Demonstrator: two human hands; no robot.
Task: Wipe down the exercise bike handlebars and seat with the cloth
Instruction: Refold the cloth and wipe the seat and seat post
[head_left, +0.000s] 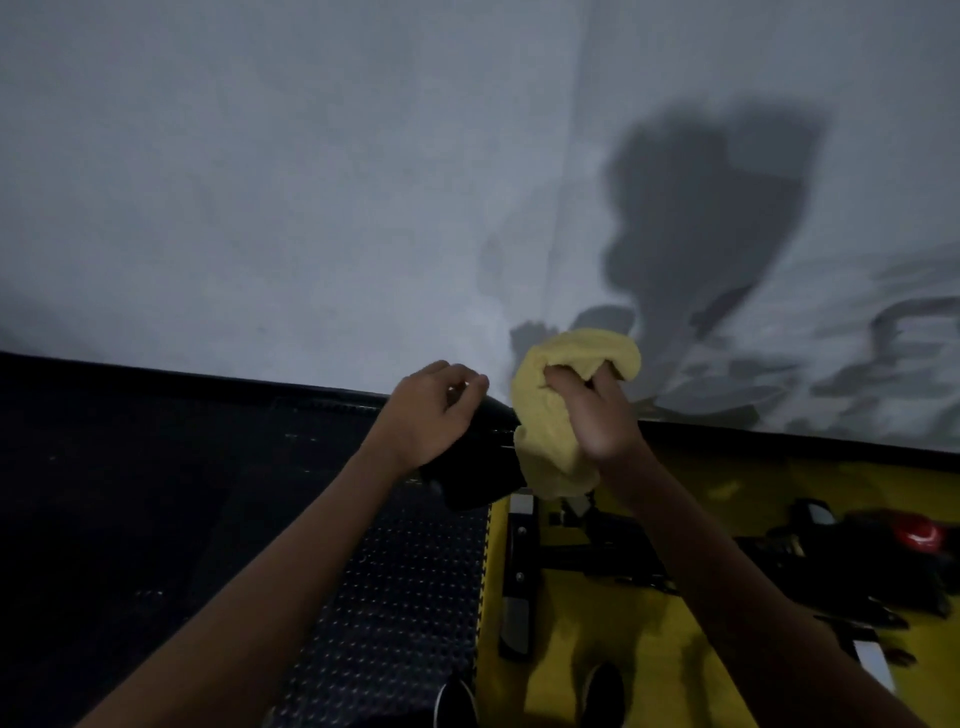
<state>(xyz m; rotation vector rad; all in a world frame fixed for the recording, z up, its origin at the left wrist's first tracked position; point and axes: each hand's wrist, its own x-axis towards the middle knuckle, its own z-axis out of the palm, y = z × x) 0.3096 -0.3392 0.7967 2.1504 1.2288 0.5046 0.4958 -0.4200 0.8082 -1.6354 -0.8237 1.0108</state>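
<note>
The right hand (597, 410) grips the bunched yellow cloth (550, 415) above the black seat (483, 467); the left hand (436, 410) hangs loosely curled, holding nothing. Bunched cloth could miss patches.

One yellow cloth (558, 410), two hands (434, 410) (597, 410), two shoes (456, 699) (602, 688).

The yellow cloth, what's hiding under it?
The yellow cloth, gripped by the right hand, drapes over the end of a black padded bike part. The left hand rests on that part. What lies directly beneath the cloth is covered.
</note>
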